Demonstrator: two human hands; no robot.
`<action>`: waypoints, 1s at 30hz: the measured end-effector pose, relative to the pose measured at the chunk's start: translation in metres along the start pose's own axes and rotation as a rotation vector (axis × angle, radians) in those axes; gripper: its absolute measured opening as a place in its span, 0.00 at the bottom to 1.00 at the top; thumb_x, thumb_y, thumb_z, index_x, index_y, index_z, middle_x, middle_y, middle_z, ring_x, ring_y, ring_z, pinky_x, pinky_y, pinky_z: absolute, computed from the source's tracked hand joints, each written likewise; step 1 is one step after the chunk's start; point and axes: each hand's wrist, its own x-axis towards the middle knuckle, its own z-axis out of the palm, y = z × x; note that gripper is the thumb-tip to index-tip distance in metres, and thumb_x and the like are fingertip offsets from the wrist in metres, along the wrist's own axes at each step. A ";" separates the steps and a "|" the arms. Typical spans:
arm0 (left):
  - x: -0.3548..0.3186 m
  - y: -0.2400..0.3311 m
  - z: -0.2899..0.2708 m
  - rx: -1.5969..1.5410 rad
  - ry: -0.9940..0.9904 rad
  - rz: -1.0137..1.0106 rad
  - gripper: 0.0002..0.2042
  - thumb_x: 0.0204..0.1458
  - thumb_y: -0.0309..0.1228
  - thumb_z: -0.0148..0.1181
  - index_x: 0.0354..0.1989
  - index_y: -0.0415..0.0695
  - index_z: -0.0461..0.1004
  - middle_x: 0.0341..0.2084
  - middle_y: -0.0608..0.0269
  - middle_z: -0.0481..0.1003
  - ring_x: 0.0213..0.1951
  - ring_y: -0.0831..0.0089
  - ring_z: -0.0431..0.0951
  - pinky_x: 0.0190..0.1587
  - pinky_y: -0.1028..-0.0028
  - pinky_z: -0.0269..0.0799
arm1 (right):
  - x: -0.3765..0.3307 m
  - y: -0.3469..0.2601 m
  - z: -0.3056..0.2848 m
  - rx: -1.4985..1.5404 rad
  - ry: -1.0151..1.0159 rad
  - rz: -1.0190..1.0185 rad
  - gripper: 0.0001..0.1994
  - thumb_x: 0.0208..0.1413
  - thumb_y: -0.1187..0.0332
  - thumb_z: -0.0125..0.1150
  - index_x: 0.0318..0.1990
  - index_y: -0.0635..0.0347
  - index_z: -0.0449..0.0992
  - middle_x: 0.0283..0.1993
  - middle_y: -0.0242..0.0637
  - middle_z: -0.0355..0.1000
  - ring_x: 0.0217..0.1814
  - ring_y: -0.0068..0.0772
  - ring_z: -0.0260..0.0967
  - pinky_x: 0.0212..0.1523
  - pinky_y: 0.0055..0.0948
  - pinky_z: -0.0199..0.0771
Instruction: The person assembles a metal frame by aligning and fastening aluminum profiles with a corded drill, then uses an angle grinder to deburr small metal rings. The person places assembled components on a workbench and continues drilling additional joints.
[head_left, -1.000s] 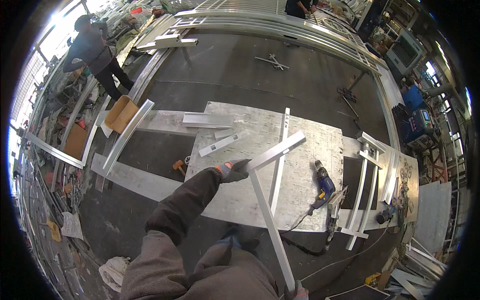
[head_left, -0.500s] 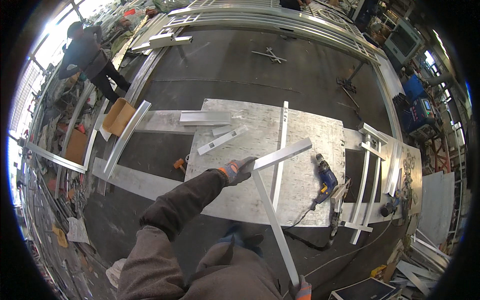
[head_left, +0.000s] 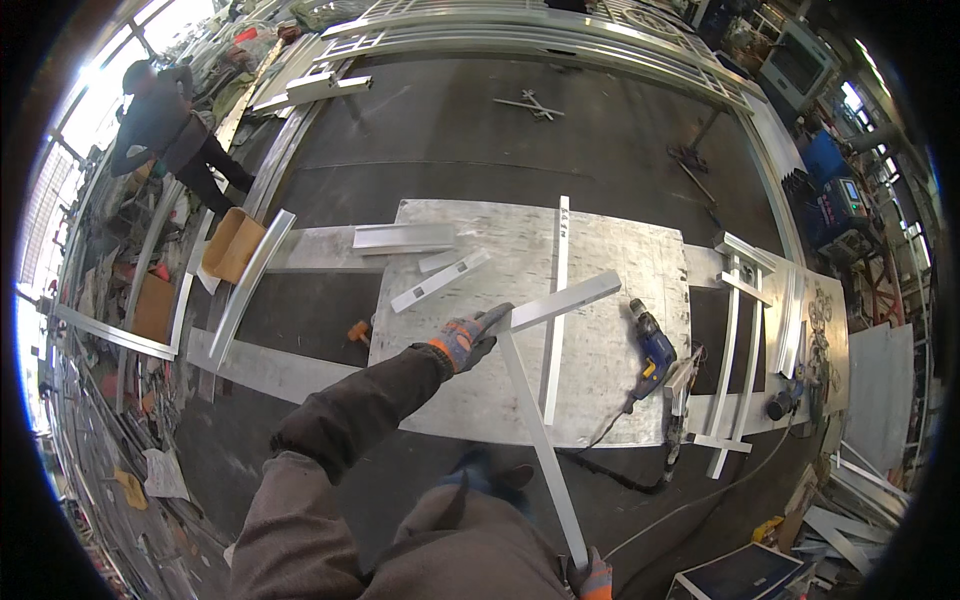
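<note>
A T-shaped aluminium frame piece lies across the near edge of the metal sheet (head_left: 470, 400), its long bar (head_left: 540, 440) running toward me and its short crosspiece (head_left: 568, 299) at the far end. My right hand (head_left: 596, 578), partly cut off by the lower edge, grips the near end of the long bar. My left hand (head_left: 468, 338), in a grey and orange glove, is beside the crosspiece's left end with fingers stretched out and apart. Another straight bar (head_left: 557, 290) lies on the sheet under the crosspiece. A short slotted aluminium piece (head_left: 440, 280) rests farther left.
A blue power drill (head_left: 652, 358) lies on the sheet's right, its cable trailing off the near edge. A ladder-like frame (head_left: 738, 350) stands right of it. An orange-headed hammer (head_left: 358, 330) and open cardboard box (head_left: 234, 245) are left. A person (head_left: 170, 130) stands far left.
My left hand has loosened from the crosspiece's end and its fingers have spread. The right hand still holds the long bar, which has shifted slightly left with the view.
</note>
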 end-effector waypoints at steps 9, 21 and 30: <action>0.019 0.019 -0.012 -0.376 -0.246 0.109 0.23 0.44 0.34 0.66 0.52 0.46 0.73 0.37 0.55 0.80 0.36 0.61 0.81 0.40 0.65 0.75 | -0.005 0.049 0.029 0.098 0.149 0.179 0.27 0.51 0.57 0.69 0.57 0.60 0.73 0.34 0.56 0.76 0.36 0.56 0.77 0.34 0.50 0.74; -0.026 0.144 -0.053 -0.230 -0.303 0.339 0.15 0.46 0.34 0.68 0.40 0.44 0.72 0.28 0.53 0.78 0.34 0.54 0.81 0.36 0.60 0.75 | 0.018 0.162 0.110 0.963 0.415 0.378 0.14 0.61 0.61 0.61 0.46 0.61 0.80 0.34 0.34 0.74 0.32 0.32 0.71 0.31 0.32 0.75; -0.049 0.168 -0.049 0.101 -0.018 0.423 0.22 0.49 0.38 0.67 0.46 0.42 0.66 0.32 0.54 0.76 0.34 0.54 0.79 0.35 0.59 0.75 | 0.007 0.114 0.083 1.150 0.340 0.465 0.14 0.64 0.59 0.58 0.43 0.60 0.81 0.35 0.33 0.75 0.35 0.31 0.74 0.32 0.33 0.78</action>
